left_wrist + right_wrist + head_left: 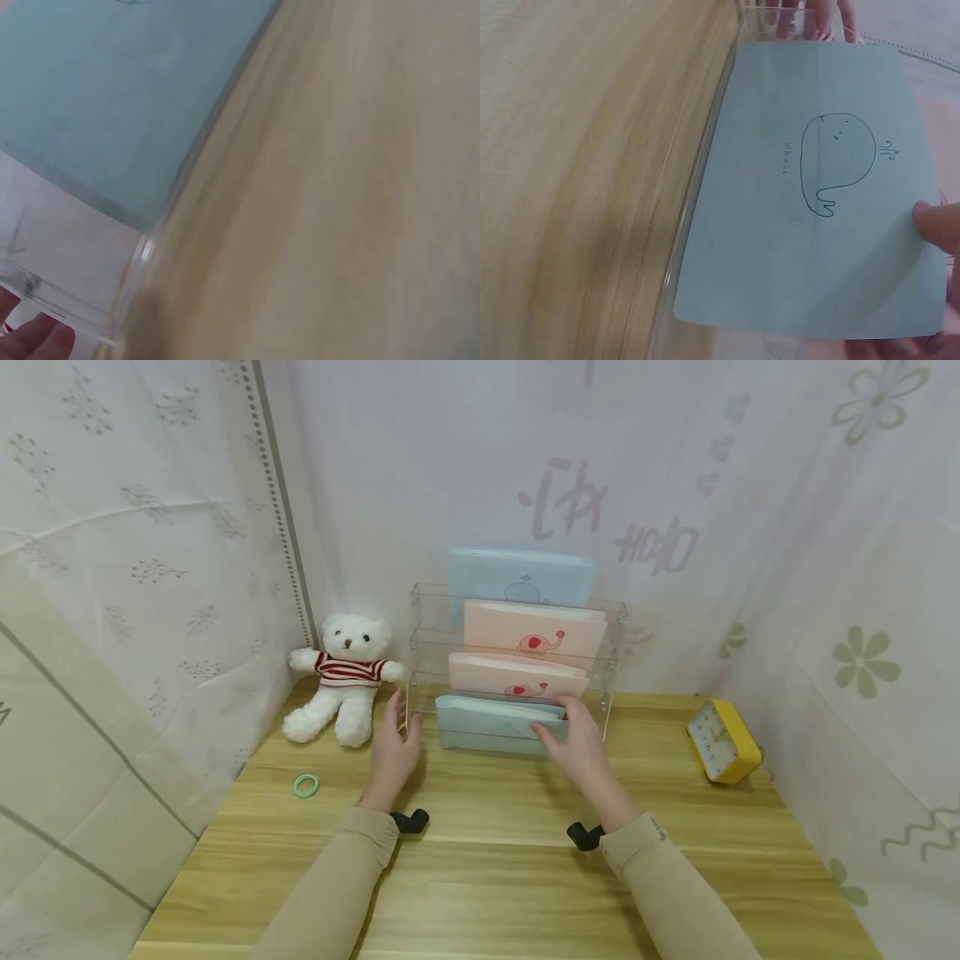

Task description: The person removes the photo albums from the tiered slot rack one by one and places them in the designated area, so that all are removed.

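Note:
A clear tiered rack [517,647] holds several soft-covered notebooks in a stepped row. In its front slot sits a light blue notebook [780,225] with a whale drawing and the word "Whale". My right hand [581,739] pinches this notebook near its upper right corner, thumb on the front cover. At the rack's left side is my left hand [395,752], its fingers fairly straight beside the clear edge. Only its fingertips [45,341] show in the left wrist view. Two pink elephant notebooks [495,618] and another blue whale notebook [517,568] stand behind.
A white teddy bear [348,706] in a striped sweater sits left of the rack. A green ring [306,786] lies on the wooden table [480,877]. To the right stands a yellow alarm clock [723,742]. Patterned curtains [480,460] hang behind and at both sides.

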`<state>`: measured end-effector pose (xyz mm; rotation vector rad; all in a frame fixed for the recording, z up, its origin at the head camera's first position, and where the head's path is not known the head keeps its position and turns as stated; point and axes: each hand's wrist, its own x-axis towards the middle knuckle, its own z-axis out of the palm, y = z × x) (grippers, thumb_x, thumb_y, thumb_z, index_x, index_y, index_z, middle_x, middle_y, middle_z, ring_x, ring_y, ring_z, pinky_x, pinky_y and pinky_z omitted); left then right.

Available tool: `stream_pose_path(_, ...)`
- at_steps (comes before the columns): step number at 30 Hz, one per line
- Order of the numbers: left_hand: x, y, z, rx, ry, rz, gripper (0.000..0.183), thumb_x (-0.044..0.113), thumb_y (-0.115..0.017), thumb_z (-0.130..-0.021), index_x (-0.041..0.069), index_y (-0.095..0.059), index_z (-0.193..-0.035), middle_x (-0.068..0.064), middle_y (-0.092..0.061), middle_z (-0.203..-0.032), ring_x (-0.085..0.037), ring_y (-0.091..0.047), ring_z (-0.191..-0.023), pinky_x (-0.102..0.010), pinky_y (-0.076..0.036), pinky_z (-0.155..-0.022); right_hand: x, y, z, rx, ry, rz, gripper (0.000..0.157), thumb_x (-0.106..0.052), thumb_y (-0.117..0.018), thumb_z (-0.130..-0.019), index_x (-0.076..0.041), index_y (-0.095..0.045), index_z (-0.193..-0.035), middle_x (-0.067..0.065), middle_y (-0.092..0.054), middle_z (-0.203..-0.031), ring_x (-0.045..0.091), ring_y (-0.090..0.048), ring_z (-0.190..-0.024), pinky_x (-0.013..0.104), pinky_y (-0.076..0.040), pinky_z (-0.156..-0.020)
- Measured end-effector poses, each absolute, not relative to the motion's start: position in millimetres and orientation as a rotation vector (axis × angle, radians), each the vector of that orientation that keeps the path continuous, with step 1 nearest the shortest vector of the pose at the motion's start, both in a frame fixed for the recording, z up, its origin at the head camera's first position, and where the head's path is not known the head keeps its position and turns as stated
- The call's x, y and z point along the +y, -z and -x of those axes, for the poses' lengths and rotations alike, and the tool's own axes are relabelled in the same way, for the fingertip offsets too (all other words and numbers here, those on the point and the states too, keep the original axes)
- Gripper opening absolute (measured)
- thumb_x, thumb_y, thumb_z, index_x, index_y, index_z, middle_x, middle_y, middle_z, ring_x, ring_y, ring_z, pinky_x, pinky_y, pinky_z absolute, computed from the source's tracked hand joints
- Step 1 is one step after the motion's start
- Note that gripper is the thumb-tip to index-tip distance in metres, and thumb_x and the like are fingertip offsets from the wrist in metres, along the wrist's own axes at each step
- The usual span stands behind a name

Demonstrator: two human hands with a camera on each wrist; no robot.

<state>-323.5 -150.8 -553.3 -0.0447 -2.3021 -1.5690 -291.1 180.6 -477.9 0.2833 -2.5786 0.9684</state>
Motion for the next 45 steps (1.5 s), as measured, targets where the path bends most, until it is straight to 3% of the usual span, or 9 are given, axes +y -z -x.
stream_pose_path(6,-152.2,559.7,326.5,-2.297,1.528,0.072,0.057,0.021,-0.051,-0.117,0.019,-0.037,-0.172,-0.028,-0.055,-0.163,-0.05,-0.06,-0.146,-0.061,-0.052,-0.119,177.1,478.1,300.4,-2.457,-1.024,-0.453,0.036,-0.023,-0.087,-0.097,-0.012,-0.076,-0.129,0.014,-0.07,-0.134,0.039,-0.069,-0.128,0.061,-0.056,-0.112)
stream_pose_path(11,-151.7,566.0,326.9,-2.301,1.427,0.068,0.053,0.019,-0.049,-0.116,0.019,-0.044,-0.169,-0.029,-0.064,-0.153,-0.049,-0.072,-0.13,-0.066,-0.058,-0.109,174.2,482.7,304.7,-2.419,-1.001,-0.571,0.024,-0.015,-0.089,-0.095,-0.015,-0.083,-0.118,0.009,-0.075,-0.128,0.034,-0.073,-0.124,0.055,-0.059,-0.11)
stream_pose_path(15,-152.1,567.5,324.4,-2.319,1.411,0.055,0.053,0.021,-0.048,-0.117,0.02,-0.043,-0.169,-0.029,-0.065,-0.152,-0.048,-0.075,-0.125,-0.068,-0.058,-0.105,169.9,487.1,304.1,-2.411,-0.999,-0.589,0.022,-0.01,-0.088,-0.094,-0.013,-0.084,-0.116,0.009,-0.078,-0.122,0.033,-0.074,-0.121,0.053,-0.06,-0.109)
stream_pose_path(22,-152.2,565.3,323.7,-2.37,1.417,0.061,0.055,0.024,-0.047,-0.119,0.025,-0.036,-0.173,-0.027,-0.063,-0.155,-0.046,-0.073,-0.129,-0.066,-0.057,-0.109,160.3,488.0,303.1,-2.32,-1.114,-0.434,0.016,-0.002,-0.085,-0.093,-0.01,-0.085,-0.107,0.012,-0.078,-0.112,0.036,-0.076,-0.112,0.054,-0.063,-0.095)
stream_pose_path(28,-151.3,568.0,321.6,-2.36,1.41,0.053,0.054,0.024,-0.048,-0.119,0.025,-0.038,-0.172,-0.026,-0.064,-0.155,-0.045,-0.074,-0.127,-0.065,-0.059,-0.107,155.6,486.1,304.3,-2.262,-1.171,-0.362,0.013,-0.001,-0.083,-0.095,-0.009,-0.086,-0.105,0.011,-0.075,-0.106,0.031,-0.075,-0.101,0.031,-0.058,-0.079)
stream_pose_path(33,-150.6,569.5,320.0,-2.351,1.4,0.055,0.053,0.027,-0.047,-0.119,0.025,-0.039,-0.172,-0.026,-0.065,-0.154,-0.045,-0.076,-0.125,-0.065,-0.06,-0.103,156.4,470.7,297.0,-2.081,-1.201,-0.424,0.013,0.006,-0.084,-0.091,-0.004,-0.086,-0.1,0.014,-0.072,-0.097,0.033,-0.071,-0.095,0.017,-0.052,-0.081)
stream_pose_path(39,-149.9,567.1,322.3,-2.34,1.37,0.05,0.054,0.025,-0.049,-0.118,0.024,-0.04,-0.172,-0.026,-0.067,-0.151,-0.046,-0.077,-0.122,-0.066,-0.061,-0.101,161.9,442.5,279.5,-1.975,-1.245,-0.463,0.012,0.002,-0.084,-0.093,-0.005,-0.086,-0.101,0.015,-0.074,-0.1,0.035,-0.071,-0.101,0.017,-0.052,-0.091)
stream_pose_path(45,-149.9,564.2,322.2,-2.349,1.359,0.057,0.056,0.02,-0.051,-0.118,0.024,-0.04,-0.172,-0.028,-0.066,-0.151,-0.046,-0.076,-0.122,-0.067,-0.059,-0.102,168.0,440.2,257.3,-2.081,-1.27,-0.388,0.016,0.004,-0.085,-0.091,-0.008,-0.087,-0.101,0.011,-0.073,-0.098,0.031,-0.071,-0.098,0.011,-0.048,-0.082)
